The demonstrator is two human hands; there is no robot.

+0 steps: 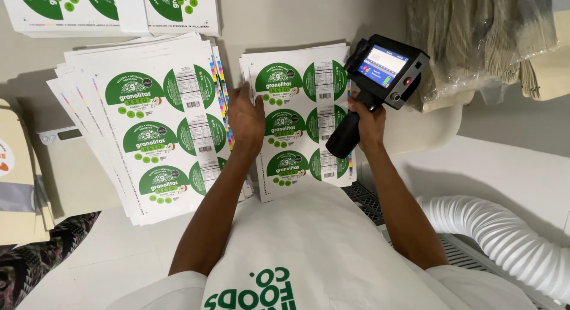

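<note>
We press our left hand [246, 117], fingers together, flat on the label stack [300, 120]; right hand [369, 117], clamped on the handheld printer [380, 78], hovers at its right edge, needing alignment.

We see a handheld printer [380, 78] of matt black plastic, its small screen glossy and lit. Just left of the printer lies a stack of label sheets [303, 126], smooth printed paper with a slight sheen (green rounds on white). Further left of the printer, a fanned pile of sheets [154, 132] shows the same coated paper. Right of the printer, clear crinkled plastic film [475, 43] wraps dull brown paper bags. Below the printer runs a ribbed white hose [499, 233], soft matt plastic. The tabletop [285, 19] looks smooth, matt, off-white.
</note>
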